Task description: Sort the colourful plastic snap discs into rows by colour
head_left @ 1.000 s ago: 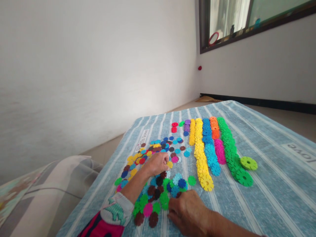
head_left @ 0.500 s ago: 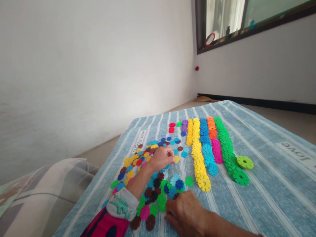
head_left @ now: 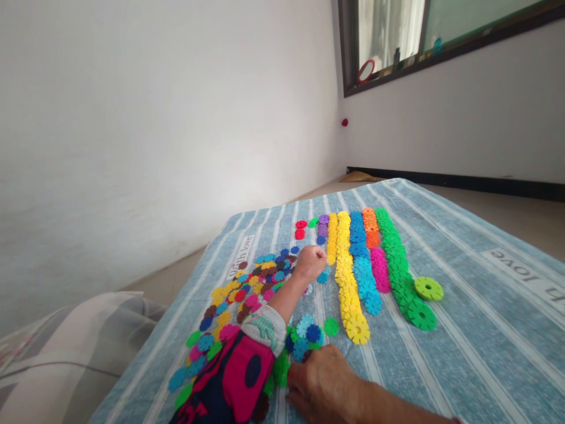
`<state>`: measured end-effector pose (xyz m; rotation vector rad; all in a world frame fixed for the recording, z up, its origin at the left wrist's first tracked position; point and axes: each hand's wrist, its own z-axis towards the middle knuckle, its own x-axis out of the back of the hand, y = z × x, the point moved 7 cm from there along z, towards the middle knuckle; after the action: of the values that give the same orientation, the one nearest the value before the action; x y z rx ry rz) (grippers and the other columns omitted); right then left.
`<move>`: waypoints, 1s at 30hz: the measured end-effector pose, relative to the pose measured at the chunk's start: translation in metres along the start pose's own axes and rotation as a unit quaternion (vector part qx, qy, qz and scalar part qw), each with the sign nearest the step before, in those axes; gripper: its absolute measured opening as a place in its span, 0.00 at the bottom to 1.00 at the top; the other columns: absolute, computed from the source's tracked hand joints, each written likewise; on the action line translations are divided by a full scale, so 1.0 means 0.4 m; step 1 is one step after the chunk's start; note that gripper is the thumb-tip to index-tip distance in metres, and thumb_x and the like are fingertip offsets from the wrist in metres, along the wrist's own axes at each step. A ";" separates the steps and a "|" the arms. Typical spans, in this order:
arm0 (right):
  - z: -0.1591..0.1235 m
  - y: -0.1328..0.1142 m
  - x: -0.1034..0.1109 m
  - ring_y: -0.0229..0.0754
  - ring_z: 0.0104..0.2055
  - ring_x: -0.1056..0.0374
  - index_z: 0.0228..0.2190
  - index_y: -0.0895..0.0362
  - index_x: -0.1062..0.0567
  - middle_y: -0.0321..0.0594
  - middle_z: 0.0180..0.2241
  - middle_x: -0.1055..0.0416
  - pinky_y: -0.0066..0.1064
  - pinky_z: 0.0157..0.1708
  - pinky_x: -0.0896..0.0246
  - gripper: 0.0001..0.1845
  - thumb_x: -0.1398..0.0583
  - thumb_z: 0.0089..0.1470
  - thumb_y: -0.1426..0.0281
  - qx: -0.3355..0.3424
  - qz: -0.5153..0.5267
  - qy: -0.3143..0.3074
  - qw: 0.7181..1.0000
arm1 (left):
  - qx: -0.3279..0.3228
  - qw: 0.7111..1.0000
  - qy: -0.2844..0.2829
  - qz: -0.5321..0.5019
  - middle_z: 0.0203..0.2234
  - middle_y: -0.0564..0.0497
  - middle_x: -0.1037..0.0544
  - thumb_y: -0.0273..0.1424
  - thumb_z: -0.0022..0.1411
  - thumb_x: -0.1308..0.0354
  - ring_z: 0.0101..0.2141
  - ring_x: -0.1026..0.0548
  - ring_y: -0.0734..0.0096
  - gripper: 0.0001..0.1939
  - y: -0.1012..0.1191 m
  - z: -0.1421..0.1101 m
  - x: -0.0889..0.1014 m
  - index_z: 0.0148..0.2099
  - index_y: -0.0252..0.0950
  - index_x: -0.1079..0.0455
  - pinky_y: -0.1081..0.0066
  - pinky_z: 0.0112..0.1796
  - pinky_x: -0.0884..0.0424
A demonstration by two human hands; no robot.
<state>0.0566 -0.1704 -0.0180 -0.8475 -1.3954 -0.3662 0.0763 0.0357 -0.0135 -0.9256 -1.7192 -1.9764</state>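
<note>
My left hand (head_left: 310,263) is bunched, fingertips together just beside the yellow row (head_left: 331,238) of plastic snowflake discs; I cannot tell whether they pinch one. My right hand (head_left: 322,386), fingers curled, lies beside a loose pile of blue and green discs (head_left: 304,333) on the striped blue cover (head_left: 485,330).

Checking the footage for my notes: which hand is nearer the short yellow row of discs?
The left hand is nearer, with its fingers just beside the lower end of the short yellow row of discs. The right hand is well below the row, on the near side.
</note>
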 end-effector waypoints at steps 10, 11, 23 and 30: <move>0.006 -0.001 -0.004 0.50 0.26 0.25 0.32 0.56 0.27 0.42 0.27 0.23 0.31 0.20 0.37 0.08 0.45 0.58 0.67 0.009 -0.015 0.003 1.000 | -0.018 0.997 0.027 0.076 0.16 0.56 0.28 0.21 0.47 0.43 0.23 0.29 0.74 0.05 -0.003 0.036 -0.007 0.25 0.33 0.27 0.76 0.27 0.36; 0.006 0.000 -0.003 0.51 0.27 0.24 0.33 0.56 0.27 0.42 0.27 0.23 0.31 0.20 0.37 0.08 0.45 0.58 0.67 0.006 -0.013 0.004 1.000 | -0.019 0.996 0.028 0.083 0.17 0.56 0.27 0.21 0.47 0.43 0.24 0.28 0.73 0.05 -0.001 0.037 -0.007 0.25 0.33 0.27 0.76 0.28 0.36; 0.006 0.004 -0.013 0.51 0.27 0.25 0.32 0.54 0.27 0.42 0.27 0.23 0.32 0.19 0.41 0.07 0.44 0.56 0.67 0.007 -0.004 0.034 0.999 | -0.023 0.990 0.032 0.136 0.21 0.54 0.24 0.24 0.47 0.41 0.27 0.27 0.71 0.04 0.010 0.025 0.004 0.27 0.34 0.25 0.74 0.29 0.36; 0.002 0.006 -0.006 0.49 0.26 0.25 0.32 0.54 0.27 0.41 0.26 0.23 0.31 0.19 0.45 0.09 0.46 0.57 0.65 0.002 0.005 0.033 0.999 | -0.026 0.988 0.028 0.147 0.24 0.53 0.23 0.24 0.46 0.38 0.28 0.27 0.71 0.03 0.016 0.033 -0.013 0.28 0.34 0.25 0.74 0.31 0.35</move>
<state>0.0572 -0.1687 -0.0209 -0.8316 -1.3296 -0.3807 0.0875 0.0464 -0.0118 -1.0626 -1.4135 -1.8405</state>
